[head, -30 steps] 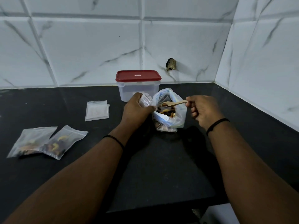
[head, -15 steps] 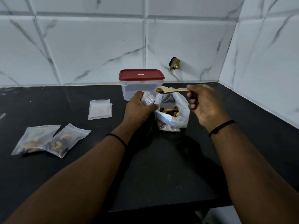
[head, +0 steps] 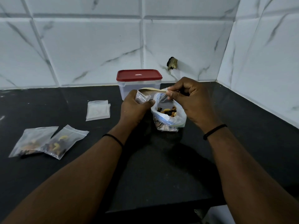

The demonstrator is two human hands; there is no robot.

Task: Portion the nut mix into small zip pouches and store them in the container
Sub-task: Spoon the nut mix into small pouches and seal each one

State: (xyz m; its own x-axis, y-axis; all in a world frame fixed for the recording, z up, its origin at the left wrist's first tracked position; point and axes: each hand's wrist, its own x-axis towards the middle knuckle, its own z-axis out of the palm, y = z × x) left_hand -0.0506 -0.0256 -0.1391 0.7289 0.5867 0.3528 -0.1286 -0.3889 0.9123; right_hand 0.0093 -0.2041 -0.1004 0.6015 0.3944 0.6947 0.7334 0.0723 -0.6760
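My left hand (head: 134, 109) grips a small clear zip pouch (head: 142, 97) with its mouth up. My right hand (head: 191, 101) holds a wooden spoon (head: 152, 90), tipped with its bowl at the pouch's mouth. Just right of the pouch stands the open plastic bag of nut mix (head: 168, 117), nuts showing inside. Behind both sits a clear container with a red lid (head: 139, 75), shut. Two filled pouches (head: 48, 143) lie on the black counter (head: 161, 167) at the left.
A small stack of empty zip pouches (head: 98, 109) lies left of the container. White marble-look tiled walls (head: 97, 46) close the back and right side. The counter's front edge runs below my forearms.
My right hand lifted the loaded spoon out of the nut bag, carried it left and tipped it at the mouth of the pouch held in my left hand.
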